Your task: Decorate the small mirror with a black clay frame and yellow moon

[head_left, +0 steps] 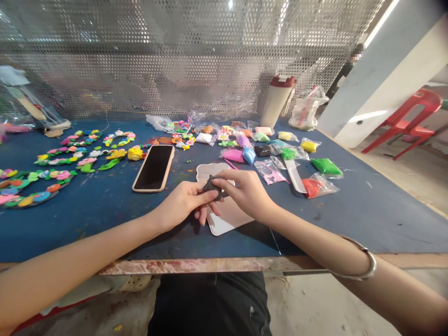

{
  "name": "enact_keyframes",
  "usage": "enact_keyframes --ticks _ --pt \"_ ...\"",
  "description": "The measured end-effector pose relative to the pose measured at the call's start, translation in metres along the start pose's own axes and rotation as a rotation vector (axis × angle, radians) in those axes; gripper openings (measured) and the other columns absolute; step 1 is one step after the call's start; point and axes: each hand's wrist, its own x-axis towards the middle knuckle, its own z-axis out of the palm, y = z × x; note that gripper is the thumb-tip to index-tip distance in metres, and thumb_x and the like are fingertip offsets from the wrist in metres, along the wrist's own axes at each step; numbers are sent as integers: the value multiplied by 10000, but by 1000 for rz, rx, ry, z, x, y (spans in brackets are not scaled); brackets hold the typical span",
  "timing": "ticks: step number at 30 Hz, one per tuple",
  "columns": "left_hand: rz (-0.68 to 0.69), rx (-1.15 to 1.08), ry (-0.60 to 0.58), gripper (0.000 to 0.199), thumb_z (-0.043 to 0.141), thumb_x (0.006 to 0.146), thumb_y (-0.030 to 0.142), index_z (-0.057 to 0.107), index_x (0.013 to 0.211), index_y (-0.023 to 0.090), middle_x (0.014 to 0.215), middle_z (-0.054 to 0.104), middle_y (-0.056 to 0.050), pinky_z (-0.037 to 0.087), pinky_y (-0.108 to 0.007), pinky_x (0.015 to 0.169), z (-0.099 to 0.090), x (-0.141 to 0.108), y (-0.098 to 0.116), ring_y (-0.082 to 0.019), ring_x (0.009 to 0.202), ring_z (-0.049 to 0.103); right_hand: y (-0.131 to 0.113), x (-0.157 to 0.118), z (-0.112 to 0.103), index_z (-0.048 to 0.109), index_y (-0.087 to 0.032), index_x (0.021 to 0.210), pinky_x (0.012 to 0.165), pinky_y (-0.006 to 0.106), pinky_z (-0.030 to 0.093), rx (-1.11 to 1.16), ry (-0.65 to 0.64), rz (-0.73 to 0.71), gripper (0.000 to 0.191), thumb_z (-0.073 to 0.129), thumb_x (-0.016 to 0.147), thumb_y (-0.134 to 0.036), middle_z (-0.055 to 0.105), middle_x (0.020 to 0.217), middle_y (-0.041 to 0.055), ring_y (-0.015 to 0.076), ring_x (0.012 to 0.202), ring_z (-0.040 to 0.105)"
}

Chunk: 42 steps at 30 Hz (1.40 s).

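dark modelling clay (213,186) pinched firmly between the fingers of left hand (184,203) and right hand (247,191)

Left hand (184,203) and right hand (246,191) reach inward, pinching close together.

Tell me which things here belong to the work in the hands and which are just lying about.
In use: left hand, right hand, dark clay piece, pale board.
Lying about: phone, red-lidded tumbler, red plastic chair.
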Motion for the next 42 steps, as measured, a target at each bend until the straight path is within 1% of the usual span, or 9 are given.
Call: enact_keyframes --ticks 6,11,16,20,25,31,36,39,42 --pt "18 23 31 297 586 865 386 690 913 112 608 666 -31 374 -193 451 -1 0 -2 -100 476 551 14 6 -5 658 -148 755 653 281 471 245 258 231 241 563 871 -337 657 732 30 156 701 598" --pt "47 -49 22 444 660 807 361 573 1192 156 1229 614 -139 450 -208 499 -1 1 0 -128 653 642 21 6 -7 483 -199 1235 871 342 480 316 439 180 403 587 855 -282 604 1175 104 189 1040 586" --pt "74 -59 31 372 687 791 363 620 1076 133 823 692 -47 464 -212 526 -4 1 -1 -132 622 621 11 1 -6 413 -252 1376 1000 372 429 341 -72 -11 628 673 805 -230 487 1395 85 210 1231 499" --pt "60 -1 5 291 652 819 398 661 821 106 523 615 7 436 -210 512 -7 0 -4 -103 469 559 5 0 -4 619 -252 1222 964 370 460 373 -197 -39 367 617 857 -227 653 1220 44 212 1125 593" --pt "40 20 26 273 629 839 360 666 749 105 512 621 4 415 -198 479 -5 0 -2 -75 396 515 2 0 -2 757 -223 918 808 321 507 301 1 -30 146 659 816 -187 733 911 31 181 871 659" --pt "-26 15 -31 281 635 836 369 677 774 98 687 697 -60 427 -188 479 -2 0 -4 -69 436 553 15 6 -4 720 -186 915 756 314 507 346 274 151 139 670 787 -203 716 863 33 158 787 647" --pt "11 -93 11 379 690 794 306 611 1126 140 1061 692 -117 475 -198 502 0 1 -4 -110 589 639 23 8 -11 616 -184 948 713 300 495 291 513 237 194 672 782 -267 665 867 37 155 795 619" --pt "43 -169 38 486 716 773 286 548 1209 153 1138 660 -124 530 -229 573 1 2 -2 -146 695 673 20 5 -6 579 -206 1103 833 332 485 246 344 137 349 683 774 -261 630 1148 79 189 1005 604" --pt "28 -198 68 342 728 767 320 611 1022 125 804 710 -52 526 -209 554 2 2 -2 -134 612 662 14 1 4 585 -198 1203 898 338 465 189 53 26 404 650 805 -223 620 1238 90 202 1076 595"
